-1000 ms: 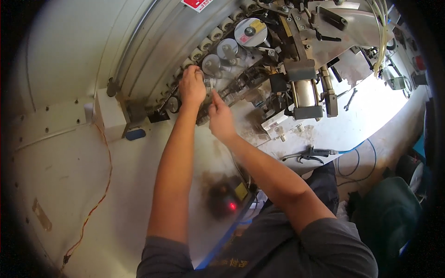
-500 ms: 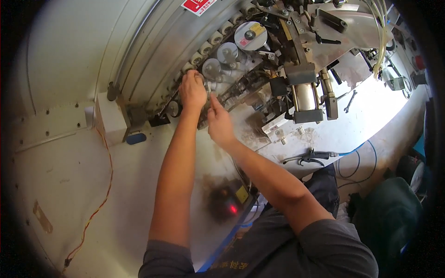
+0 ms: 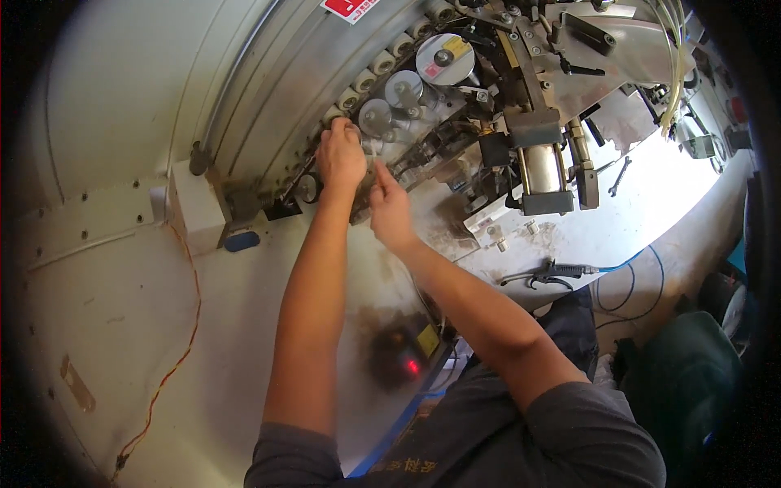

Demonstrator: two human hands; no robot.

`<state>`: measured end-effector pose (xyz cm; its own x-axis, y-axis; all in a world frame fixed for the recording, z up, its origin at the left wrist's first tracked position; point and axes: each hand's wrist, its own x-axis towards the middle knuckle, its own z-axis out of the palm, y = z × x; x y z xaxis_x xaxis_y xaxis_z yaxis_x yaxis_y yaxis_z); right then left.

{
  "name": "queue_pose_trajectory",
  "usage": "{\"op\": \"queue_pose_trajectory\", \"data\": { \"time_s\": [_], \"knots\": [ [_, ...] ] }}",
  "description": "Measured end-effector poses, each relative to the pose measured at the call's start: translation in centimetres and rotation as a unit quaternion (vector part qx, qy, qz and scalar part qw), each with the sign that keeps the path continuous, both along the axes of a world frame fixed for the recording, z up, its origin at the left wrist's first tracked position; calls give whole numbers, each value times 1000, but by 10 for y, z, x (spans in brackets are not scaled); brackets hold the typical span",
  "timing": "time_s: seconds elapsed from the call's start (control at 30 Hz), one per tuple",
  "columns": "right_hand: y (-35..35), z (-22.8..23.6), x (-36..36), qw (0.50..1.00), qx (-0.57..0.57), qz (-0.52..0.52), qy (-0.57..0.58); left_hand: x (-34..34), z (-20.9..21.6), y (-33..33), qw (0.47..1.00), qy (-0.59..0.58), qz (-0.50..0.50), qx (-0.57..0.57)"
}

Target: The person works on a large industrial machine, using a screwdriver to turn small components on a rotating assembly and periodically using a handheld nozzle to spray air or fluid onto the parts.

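Observation:
My left hand [image 3: 342,156] reaches in among the machine's wheels, its fingers curled over a part beside the row of pale rollers [image 3: 364,80]. The hand itself hides what lies under those fingers. Just to its right is my right hand [image 3: 390,210], closed, with the index finger pointing up along a small pale part at the fingertip. I cannot make out what it grips. Two grey round wheels [image 3: 375,118] sit just beyond my fingers, and a larger silver disc [image 3: 445,58] with a dark hub is farther up. A small dark wheel [image 3: 308,187] is left of my left wrist.
On the right stands a metal cylinder assembly [image 3: 543,171]. An air blow gun [image 3: 553,274] with a blue hose lies near the table's front edge, and a spanner [image 3: 620,176] lies farther right. A twisted wire [image 3: 195,301] runs down the left panel. A red light [image 3: 412,366] glows below my arms.
The view has shifted slightly. My right index finger has moved a little at the part, and both hands stay at nearly the same spot on the machine.

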<state>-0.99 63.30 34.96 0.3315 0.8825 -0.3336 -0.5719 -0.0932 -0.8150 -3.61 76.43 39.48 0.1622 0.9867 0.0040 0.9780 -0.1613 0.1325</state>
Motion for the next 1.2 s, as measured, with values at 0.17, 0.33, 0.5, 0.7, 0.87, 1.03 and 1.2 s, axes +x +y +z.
{"op": "queue_pose_trajectory", "data": {
  "time_s": [0.17, 0.33, 0.5, 0.7, 0.87, 1.03, 1.2],
  "knots": [
    [-10, 32, 10, 997, -30, 58, -46, -11, 1, 1, 1000, 4, 10, 16],
    [-5, 8, 7, 998, -15, 13, -61, -9, -4, 1, 1000, 0, -12, 15],
    [-5, -27, 7, 998, -41, 10, -43, -2, -9, 0, 998, -41, -42, 22],
    [-11, 1, 13, 998, -18, 18, -53, -2, -5, -3, 998, -47, -37, 30],
    [-12, 8, 6, 999, -29, 40, -18, -5, -2, -6, 999, -13, -12, 44],
    [-13, -11, -4, 998, -49, 17, 33, -12, -17, -4, 997, -23, -37, 68],
    [-14, -2, 2, 999, 12, -20, -41, -6, -9, -5, 998, -23, -35, 44]
  ]
}}
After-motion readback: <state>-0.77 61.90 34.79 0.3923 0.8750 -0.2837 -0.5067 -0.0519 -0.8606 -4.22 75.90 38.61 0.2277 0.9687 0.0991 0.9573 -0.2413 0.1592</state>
